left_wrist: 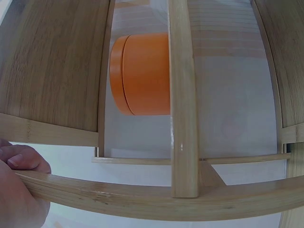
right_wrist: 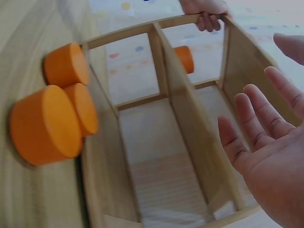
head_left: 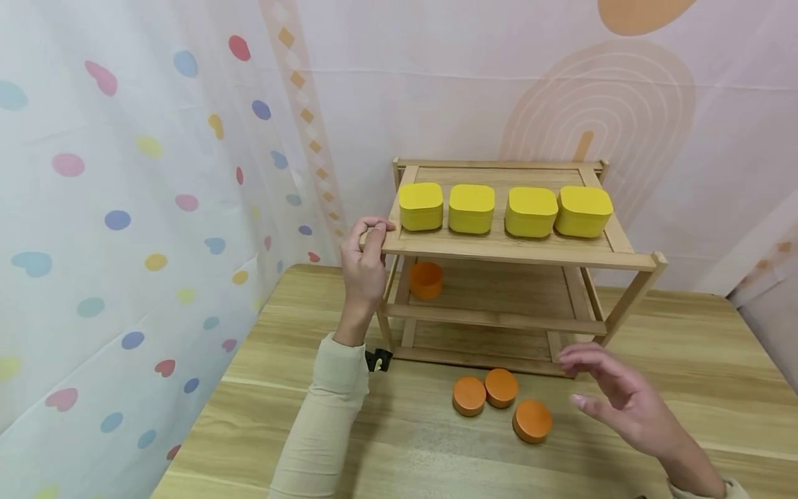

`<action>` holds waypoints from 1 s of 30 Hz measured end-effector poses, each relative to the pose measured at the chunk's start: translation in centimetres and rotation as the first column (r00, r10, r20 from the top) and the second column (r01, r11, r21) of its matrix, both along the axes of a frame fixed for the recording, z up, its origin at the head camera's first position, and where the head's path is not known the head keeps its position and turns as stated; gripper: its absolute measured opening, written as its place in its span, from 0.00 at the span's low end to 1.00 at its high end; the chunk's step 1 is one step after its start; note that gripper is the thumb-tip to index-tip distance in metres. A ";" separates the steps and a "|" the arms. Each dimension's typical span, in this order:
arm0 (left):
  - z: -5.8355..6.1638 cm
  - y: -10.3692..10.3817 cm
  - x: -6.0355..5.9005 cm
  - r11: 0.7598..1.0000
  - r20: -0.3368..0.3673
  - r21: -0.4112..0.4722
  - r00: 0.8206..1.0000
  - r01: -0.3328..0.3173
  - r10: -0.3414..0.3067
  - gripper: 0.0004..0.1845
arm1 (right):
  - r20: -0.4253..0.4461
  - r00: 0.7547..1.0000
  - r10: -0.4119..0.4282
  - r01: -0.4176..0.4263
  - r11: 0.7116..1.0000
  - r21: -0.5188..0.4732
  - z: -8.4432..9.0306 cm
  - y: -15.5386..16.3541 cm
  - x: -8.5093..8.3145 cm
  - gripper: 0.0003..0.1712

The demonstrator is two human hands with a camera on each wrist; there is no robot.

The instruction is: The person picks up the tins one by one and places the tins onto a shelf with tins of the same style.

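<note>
A wooden three-tier shelf [head_left: 511, 253] stands on the table. My left hand [head_left: 364, 260] grips the front left corner of its top tier; its fingers [left_wrist: 19, 161] curl over the rail. Several yellow square boxes [head_left: 472, 208] line the top tier. One orange round tin [head_left: 426, 279] sits at the left of the middle tier [left_wrist: 142, 73] [right_wrist: 184, 58]. Three orange round tins [head_left: 501, 402] lie on the table before the shelf [right_wrist: 45, 126]. My right hand [head_left: 614, 395] hovers open to their right, holding nothing, with straight fingers [right_wrist: 256, 118].
The wooden table [head_left: 686, 388] spreads to the right and toward me. A dotted curtain [head_left: 125, 242] hangs at the left and a patterned wall stands behind the shelf. A small black clip [head_left: 378, 360] lies by the shelf's left foot.
</note>
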State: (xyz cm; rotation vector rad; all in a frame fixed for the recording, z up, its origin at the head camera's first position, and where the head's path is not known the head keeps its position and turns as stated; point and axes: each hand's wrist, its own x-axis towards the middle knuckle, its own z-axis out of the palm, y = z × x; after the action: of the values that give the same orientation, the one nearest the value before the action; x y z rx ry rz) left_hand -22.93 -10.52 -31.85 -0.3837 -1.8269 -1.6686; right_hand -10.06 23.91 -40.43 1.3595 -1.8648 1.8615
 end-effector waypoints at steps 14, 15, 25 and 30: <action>-0.1 -0.1 -0.1 1.000 -0.006 0.000 1.000 0.003 -0.003 0.16 | 0.104 0.994 -0.016 0.006 0.995 0.095 -4.0 -0.8 -0.4 0.33; -0.1 -0.1 -0.1 1.000 -0.005 -0.001 1.000 0.002 -0.002 0.16 | 0.113 0.993 -0.023 0.011 0.995 0.103 -4.2 -0.8 -0.4 0.33; 0.0 -0.1 0.0 1.000 -0.005 0.001 1.000 0.006 -0.006 0.16 | 0.182 0.982 -0.040 0.013 0.989 0.146 -5.4 -0.7 -0.2 0.31; -0.1 -0.1 0.0 1.000 -0.005 0.000 1.000 0.003 -0.003 0.15 | 0.206 0.977 -0.047 0.009 0.983 0.184 -6.2 -0.7 0.0 0.31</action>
State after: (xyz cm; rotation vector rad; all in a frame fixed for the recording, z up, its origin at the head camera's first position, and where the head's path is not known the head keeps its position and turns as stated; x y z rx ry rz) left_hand -22.96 -10.65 -31.91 -0.3903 -1.8232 -1.6680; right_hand -10.06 23.18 -46.66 1.2197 -2.1939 1.9273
